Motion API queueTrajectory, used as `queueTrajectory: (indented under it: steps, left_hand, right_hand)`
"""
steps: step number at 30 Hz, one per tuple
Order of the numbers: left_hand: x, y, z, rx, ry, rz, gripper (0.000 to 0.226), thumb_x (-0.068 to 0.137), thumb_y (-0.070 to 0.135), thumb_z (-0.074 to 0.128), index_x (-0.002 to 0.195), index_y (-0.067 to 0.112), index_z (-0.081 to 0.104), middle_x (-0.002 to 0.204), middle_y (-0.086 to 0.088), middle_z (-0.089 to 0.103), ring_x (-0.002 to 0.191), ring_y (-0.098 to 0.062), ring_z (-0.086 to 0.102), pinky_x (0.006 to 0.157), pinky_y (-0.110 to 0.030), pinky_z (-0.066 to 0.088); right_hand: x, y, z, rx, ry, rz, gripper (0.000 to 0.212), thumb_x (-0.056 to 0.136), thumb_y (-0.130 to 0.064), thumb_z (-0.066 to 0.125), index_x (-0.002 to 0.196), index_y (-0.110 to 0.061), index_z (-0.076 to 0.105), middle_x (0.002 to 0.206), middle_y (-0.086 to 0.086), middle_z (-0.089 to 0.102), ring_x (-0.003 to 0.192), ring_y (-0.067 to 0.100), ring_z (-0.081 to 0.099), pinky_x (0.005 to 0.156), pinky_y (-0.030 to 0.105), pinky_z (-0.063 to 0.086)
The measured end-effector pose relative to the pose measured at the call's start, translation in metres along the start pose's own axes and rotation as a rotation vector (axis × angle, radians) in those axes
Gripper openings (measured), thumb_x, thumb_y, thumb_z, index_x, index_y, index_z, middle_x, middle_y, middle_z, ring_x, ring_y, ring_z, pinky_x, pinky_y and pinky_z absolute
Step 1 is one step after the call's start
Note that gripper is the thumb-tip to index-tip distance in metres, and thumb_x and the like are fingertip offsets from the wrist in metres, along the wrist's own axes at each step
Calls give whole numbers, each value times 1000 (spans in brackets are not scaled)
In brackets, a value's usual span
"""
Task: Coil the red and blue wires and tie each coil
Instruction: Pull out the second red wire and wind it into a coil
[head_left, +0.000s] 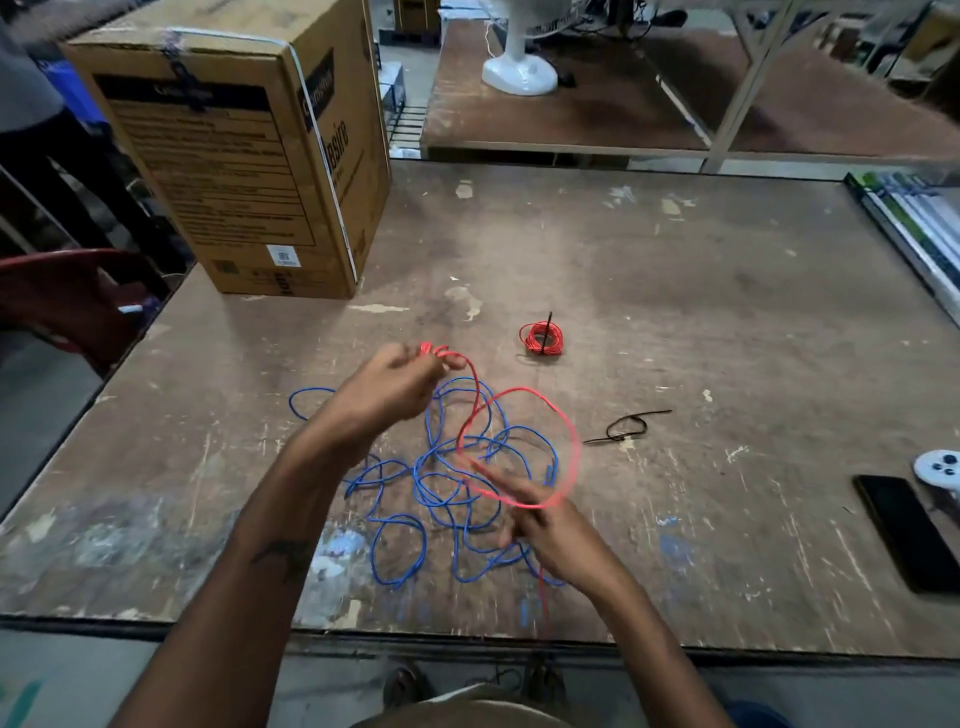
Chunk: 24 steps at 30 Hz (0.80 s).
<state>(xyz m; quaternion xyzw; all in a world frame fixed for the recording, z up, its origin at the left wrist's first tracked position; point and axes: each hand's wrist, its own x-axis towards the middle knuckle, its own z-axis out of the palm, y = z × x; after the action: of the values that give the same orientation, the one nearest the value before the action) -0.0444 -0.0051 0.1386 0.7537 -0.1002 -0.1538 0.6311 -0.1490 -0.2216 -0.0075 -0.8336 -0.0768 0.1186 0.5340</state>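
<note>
Right hand (550, 535) holds red wire (571, 441) | left hand (387, 387) pinches it | scuffed table (727, 322)

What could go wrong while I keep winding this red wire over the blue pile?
The red wire loop hangs right over the loose blue wire tangle, so it may snag a strand. The small turns held by the left hand could slip and spring open. The cable ties lie apart from both hands.

The table (675, 312) is worn, scratched, paint-flecked matt board, the box (234, 156) plain matt cardboard, the wires (571, 441) smooth plastic-coated, and the phone (904, 535) glossy black.
</note>
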Motion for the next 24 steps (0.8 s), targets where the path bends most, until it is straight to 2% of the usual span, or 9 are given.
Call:
queueTrajectory:
  steps: [3,6,8,11,14,16,19,21,24]
  left_hand:
    - [5,12,5,-153,-21,-11,23,107,14,48,103,2,67,62,7,22,49,-6,20,50,-26,15]
    - [3,15,18,-133,-70,64,37,113,15,44,84,12,67,63,3,25,54,-11,20,53,-32,16]
    - [1,13,27,-135,-67,85,51,114,14,43,71,20,70,64,0,27,62,-22,16,57,-38,15]
    - [2,2,35,-192,27,71,43,114,19,43,86,17,75,65,2,26,61,-19,14,56,-36,14]
    - [3,-8,33,-129,112,86,36,111,35,48,98,20,79,67,3,24,60,-15,18,57,-39,13]
    - [2,-11,29,-61,11,125,36,110,38,48,103,20,78,66,5,26,58,-13,22,55,-36,16]
    - [-3,-8,35,-60,-145,160,35,113,31,46,105,9,72,64,7,27,56,-11,22,52,-31,16]
    - [-5,-7,41,-49,-142,190,35,111,34,47,100,10,70,62,8,30,55,-12,23,51,-33,18]
    - [-8,-8,39,-113,-109,175,34,113,33,47,89,19,67,59,8,30,52,-12,21,49,-30,16]
  right_hand:
    - [2,-5,5,-58,-142,25,70,99,3,33,145,-40,63,136,-17,69,115,2,72,94,24,54]
    - [5,-14,3,-60,28,44,64,90,-3,39,139,-32,67,141,-13,67,132,2,61,108,22,47]
    - [8,-21,-3,148,256,102,43,94,-6,46,120,-26,75,122,-7,78,114,10,73,101,30,55]
    - [9,-40,-18,349,498,214,34,101,-6,41,87,-10,71,86,0,82,68,13,73,66,33,53]
    - [2,-53,-41,721,586,243,40,105,-4,30,96,-2,69,93,14,81,66,21,74,66,36,53]
    - [0,-62,-56,911,519,190,38,108,-18,36,123,-2,67,118,21,77,91,29,77,80,38,57]
    - [5,-81,-60,549,316,-23,35,111,-31,51,140,-14,62,134,5,74,123,21,71,99,29,55]
    - [9,-95,-54,434,206,-131,27,113,-19,49,129,-5,66,118,6,79,113,21,74,102,30,55]
    - [15,-103,-50,515,222,-151,22,112,-14,49,114,-4,68,78,2,64,67,16,62,71,36,57]
